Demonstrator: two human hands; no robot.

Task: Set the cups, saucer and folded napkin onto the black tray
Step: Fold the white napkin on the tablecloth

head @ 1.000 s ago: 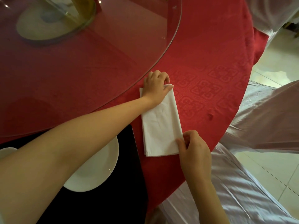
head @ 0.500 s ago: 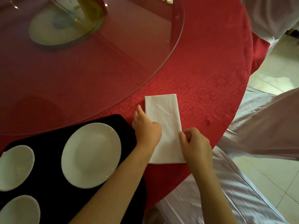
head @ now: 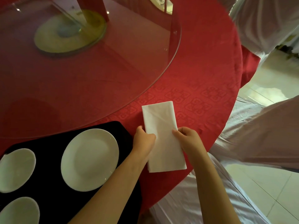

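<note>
A white folded napkin (head: 161,125) lies lengthwise on the red tablecloth, just right of the black tray (head: 53,201). My left hand (head: 144,141) grips the napkin's left edge near its middle. My right hand (head: 188,139) pinches the right edge at the same height. On the tray sits a white saucer (head: 89,159), with two white cups (head: 15,170) (head: 19,210) at its left, seen from above.
A round glass turntable (head: 97,75) covers the middle of the table and overhangs the tray's far edge. The red tablecloth (head: 202,78) ends at the table's rim on the right. Chairs in white covers (head: 258,135) stand right and near me.
My left hand came back from the napkin's far end to its left edge at mid-length. My right hand slid up from the near right corner to the middle. The view shifted, showing the whole tray.
</note>
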